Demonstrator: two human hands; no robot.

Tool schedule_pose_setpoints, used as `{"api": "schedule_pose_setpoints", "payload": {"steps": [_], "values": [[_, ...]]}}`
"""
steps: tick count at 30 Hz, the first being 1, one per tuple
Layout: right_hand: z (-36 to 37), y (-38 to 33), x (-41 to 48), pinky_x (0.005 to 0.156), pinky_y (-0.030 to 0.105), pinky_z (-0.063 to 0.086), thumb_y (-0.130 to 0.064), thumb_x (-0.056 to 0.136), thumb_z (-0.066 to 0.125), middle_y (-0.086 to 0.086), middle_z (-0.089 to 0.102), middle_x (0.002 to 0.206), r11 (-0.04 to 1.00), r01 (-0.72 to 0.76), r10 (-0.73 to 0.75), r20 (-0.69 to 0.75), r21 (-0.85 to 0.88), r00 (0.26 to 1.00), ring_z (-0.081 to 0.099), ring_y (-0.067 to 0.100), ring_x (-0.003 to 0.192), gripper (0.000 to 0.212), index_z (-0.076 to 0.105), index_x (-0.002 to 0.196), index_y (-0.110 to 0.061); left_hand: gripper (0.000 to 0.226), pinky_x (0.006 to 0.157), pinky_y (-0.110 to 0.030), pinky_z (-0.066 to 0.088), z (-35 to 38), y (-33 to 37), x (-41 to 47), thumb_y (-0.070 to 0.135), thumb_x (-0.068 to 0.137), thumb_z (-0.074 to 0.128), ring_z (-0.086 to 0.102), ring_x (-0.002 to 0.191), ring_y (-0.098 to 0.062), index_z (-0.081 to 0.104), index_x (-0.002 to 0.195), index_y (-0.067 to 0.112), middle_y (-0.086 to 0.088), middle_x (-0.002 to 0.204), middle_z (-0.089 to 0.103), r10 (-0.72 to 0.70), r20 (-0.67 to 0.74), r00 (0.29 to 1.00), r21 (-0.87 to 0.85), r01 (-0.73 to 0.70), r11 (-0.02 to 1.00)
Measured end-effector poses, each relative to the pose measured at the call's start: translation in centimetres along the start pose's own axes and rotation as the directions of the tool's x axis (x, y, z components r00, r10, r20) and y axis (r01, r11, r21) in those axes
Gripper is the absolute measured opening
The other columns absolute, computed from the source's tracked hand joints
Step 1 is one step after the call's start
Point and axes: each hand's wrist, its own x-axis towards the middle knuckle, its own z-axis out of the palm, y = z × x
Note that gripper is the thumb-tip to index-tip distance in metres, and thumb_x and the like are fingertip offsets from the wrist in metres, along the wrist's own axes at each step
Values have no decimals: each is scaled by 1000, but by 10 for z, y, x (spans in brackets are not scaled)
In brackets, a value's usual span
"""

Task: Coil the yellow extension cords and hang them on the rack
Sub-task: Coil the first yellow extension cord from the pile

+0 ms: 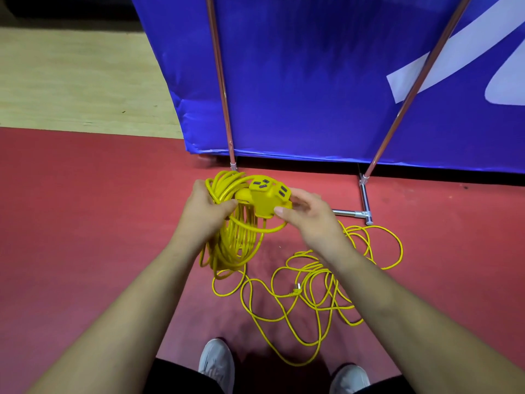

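in the head view, at frame centre, the left hand [207, 211] grips the top of a bundle of coiled yellow rubber extension cord [235, 245] whose loops hang limp toward the red floor [85, 223], while the right hand [306, 220] pinches the chunky yellow plastic socket block [267, 199] at the bundle's top. more loose yellow cord [326, 282] lies tangled on the floor at lower right, near the foot of the chrome tube rack [364, 196]. the cord looks light, pliant and springy, so its loops may slip unless they are gathered at the top; the rigid block seems the surest hold.
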Motion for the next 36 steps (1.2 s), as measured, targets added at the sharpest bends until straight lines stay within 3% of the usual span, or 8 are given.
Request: {"api": "schedule_pose_setpoints", "payload": {"steps": [4, 11, 20, 24, 27, 30, 33, 36], "values": [[-12, -3, -3, 104, 26, 33, -26, 86, 65, 4, 42, 123, 712, 372, -435, 42, -596, 899, 45, 18, 117, 34, 61, 119, -20, 69, 61, -30, 37, -3, 5, -8, 15, 81, 69, 58, 70, -27, 33, 139, 22, 1, 71, 56, 170, 105, 980, 217, -189, 958], [-10, -6, 5, 68, 31, 56, -21, 93, 54, 8, 64, 92, 991, 73, -69, 34, -111, 997, 62, 19, 76, 29, 54, 119, -9, 63, 81, -36, 44, 1, -6, -5, 14, 77, 66, 61, 103, -34, 46, 133, 30, -11, 111, 68, 162, 263, 951, 457, -271, 847], [-38, -16, 27, 57, 34, 52, -11, 98, 47, 21, 60, 90, 903, -165, 294, -291, 397, 910, 60, 29, 69, 16, 56, 108, -3, 50, 65, -26, 41, -14, 11, -7, 16, 80, 69, 59, 72, -10, 52, 121, 37, 6, 82, 62, 184, 431, 883, 289, -329, 899], [-47, 0, 30, 74, 37, 55, -13, 97, 53, 13, 58, 101, 955, -196, 112, -341, -221, 933, 61, 25, 78, 42, 43, 138, -14, 50, 76, -35, 49, -10, 17, -13, 25, 73, 70, 58, 72, -15, 53, 120, 32, -1, 92, 65, 216, 435, 874, 89, -280, 956], [-34, -7, 16, 113, 31, 26, -41, 91, 55, 6, 50, 138, 708, 243, -355, -36, -663, 934, 43, 19, 131, 59, 42, 143, -17, 54, 75, -38, 49, -6, 23, -16, 30, 67, 66, 57, 70, -16, 54, 120, 27, -4, 91, 66, 202, 459, 865, 53, -254, 966], [-15, -14, 9, 121, 35, 14, -66, 74, 63, -6, 42, 149, 642, 367, -153, 356, -674, 922, 34, 9, 140, 90, 28, 149, -30, 52, 76, -28, 50, -7, 31, -19, 23, 69, 71, 61, 76, -8, 55, 119, 23, 3, 91, 67, 238, 542, 806, 6, -288, 958], [-13, -13, 2, 93, 37, 50, -51, 71, 74, -5, 68, 111, 696, 231, 4, 326, -680, 945, 62, 12, 102, 70, 48, 133, -34, 50, 69, -17, 44, -10, 35, -24, 2, 76, 75, 57, 71, 2, 55, 116, 23, 10, 85, 64, 283, 603, 746, -46, -322, 946], [-14, -20, -3, 60, 34, 51, -20, 72, 72, 1, 63, 72, 852, 202, -59, 296, -483, 953, 55, 11, 62, 29, 63, 100, -23, 48, 61, -27, 45, -12, 35, -28, 8, 78, 75, 54, 63, -8, 48, 115, 24, 3, 77, 61, 315, 544, 778, -19, -364, 931]]}}
